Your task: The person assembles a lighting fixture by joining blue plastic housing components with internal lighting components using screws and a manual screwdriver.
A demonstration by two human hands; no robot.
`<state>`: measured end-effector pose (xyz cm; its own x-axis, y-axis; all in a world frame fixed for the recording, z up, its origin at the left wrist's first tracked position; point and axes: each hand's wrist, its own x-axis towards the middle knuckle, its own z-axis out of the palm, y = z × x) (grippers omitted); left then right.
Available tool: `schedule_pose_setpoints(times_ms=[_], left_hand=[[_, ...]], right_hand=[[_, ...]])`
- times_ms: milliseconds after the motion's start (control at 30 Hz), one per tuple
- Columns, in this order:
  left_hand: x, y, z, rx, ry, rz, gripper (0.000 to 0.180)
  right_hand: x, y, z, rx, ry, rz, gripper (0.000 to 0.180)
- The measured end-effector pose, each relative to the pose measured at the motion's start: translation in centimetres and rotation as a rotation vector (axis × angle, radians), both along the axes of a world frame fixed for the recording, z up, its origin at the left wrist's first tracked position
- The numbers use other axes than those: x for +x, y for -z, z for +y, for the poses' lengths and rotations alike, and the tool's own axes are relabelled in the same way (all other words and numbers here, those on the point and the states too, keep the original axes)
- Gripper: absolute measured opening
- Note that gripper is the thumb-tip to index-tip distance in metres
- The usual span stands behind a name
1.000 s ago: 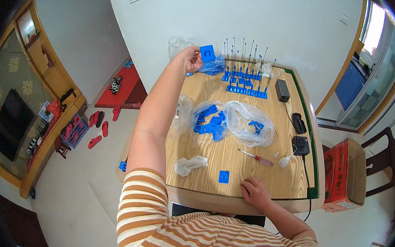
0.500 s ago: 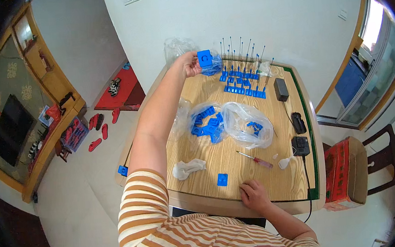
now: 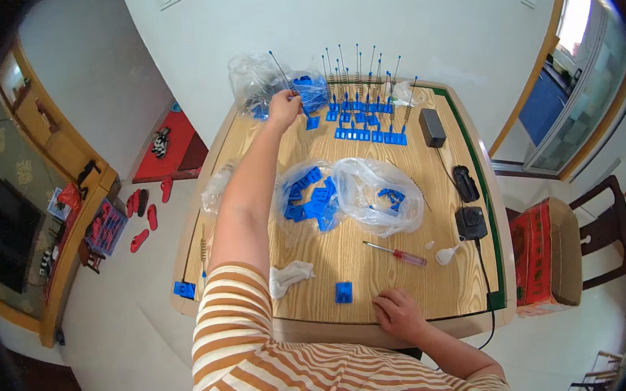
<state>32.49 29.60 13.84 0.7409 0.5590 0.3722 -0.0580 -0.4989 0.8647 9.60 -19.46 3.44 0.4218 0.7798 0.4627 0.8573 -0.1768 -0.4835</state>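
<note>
My left hand (image 3: 285,109) reaches to the far left of the table, its fingers closed on a thin spring rod (image 3: 280,71) with a blue tip. The rod leans, and a small blue square base (image 3: 312,123) sits at its lower end on the tabletop. Right of it stand several similar blue-tipped spring rods (image 3: 363,81) on blue bases. My right hand (image 3: 399,314) rests at the near table edge with its fingers curled and nothing visible in them. Close to it lies a blue square plate (image 3: 344,292).
Two clear plastic bags of blue parts (image 3: 313,203) (image 3: 381,216) lie mid-table, and another bag (image 3: 260,78) is at the far left. A red-handled screwdriver (image 3: 410,258), black adapter (image 3: 471,223), black box (image 3: 432,128) and white crumpled wrap (image 3: 291,276) are around. A spring rod (image 3: 203,252) lies left.
My left hand has lowered the blue base from a raised, tilted position to the tabletop beside the standing rods. The view has shifted slightly. My right hand stays at the near edge.
</note>
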Motion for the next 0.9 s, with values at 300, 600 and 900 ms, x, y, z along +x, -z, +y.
schedule_pose_setpoints(times_ms=[300,600,900], left_hand=[[6.0,6.7,-2.6,0.080,0.021,0.056,0.020],[6.7,7.5,-3.8,0.178,-0.011,0.100,0.023],[5.8,6.7,-5.7,0.134,0.009,0.129,0.029]], right_hand=[[0.5,0.2,-0.3,-0.050,0.024,0.011,0.023],[0.6,-0.2,-0.1,-0.052,0.009,0.018,0.024],[0.6,-0.4,-0.1,-0.051,0.013,0.034,0.023]])
